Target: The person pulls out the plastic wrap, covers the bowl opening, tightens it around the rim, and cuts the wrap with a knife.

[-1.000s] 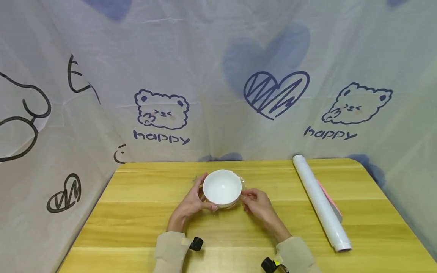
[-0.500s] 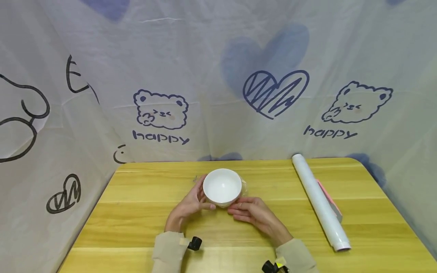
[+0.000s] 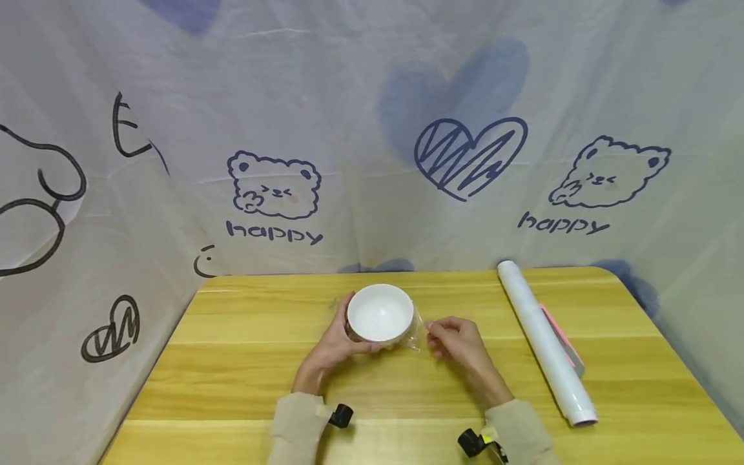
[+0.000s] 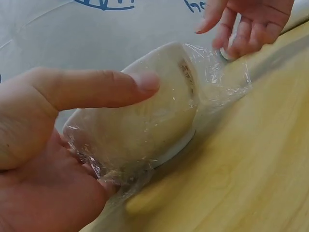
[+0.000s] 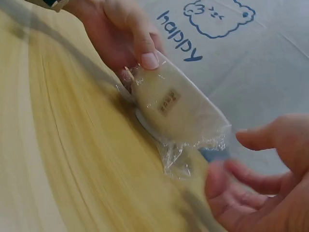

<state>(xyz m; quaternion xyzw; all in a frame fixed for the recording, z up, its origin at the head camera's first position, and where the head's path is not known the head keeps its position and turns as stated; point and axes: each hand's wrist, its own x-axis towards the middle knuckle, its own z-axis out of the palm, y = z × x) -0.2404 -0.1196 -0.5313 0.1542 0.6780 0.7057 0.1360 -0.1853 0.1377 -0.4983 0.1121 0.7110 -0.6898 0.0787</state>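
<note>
A white bowl wrapped in clear cling film stands at the middle of the wooden table. My left hand grips it from the left, thumb on the near side and fingers round the far left side. In the left wrist view that thumb lies on the filmed bowl wall. Loose cling film sticks out from the bowl's right side. My right hand is just right of this film, apart from the bowl. Its thumb and fingers are parted with nothing visible between them in the right wrist view.
To the right, a long roll of cling film lies slantwise on the table. A pink and grey object is partly hidden behind it. A printed cloth hangs behind the table and along its sides.
My right hand moved from the bowl's right side to its near side, then back out to the right, away from the bowl. The loose film now spreads out more. My left hand keeps its grip.
</note>
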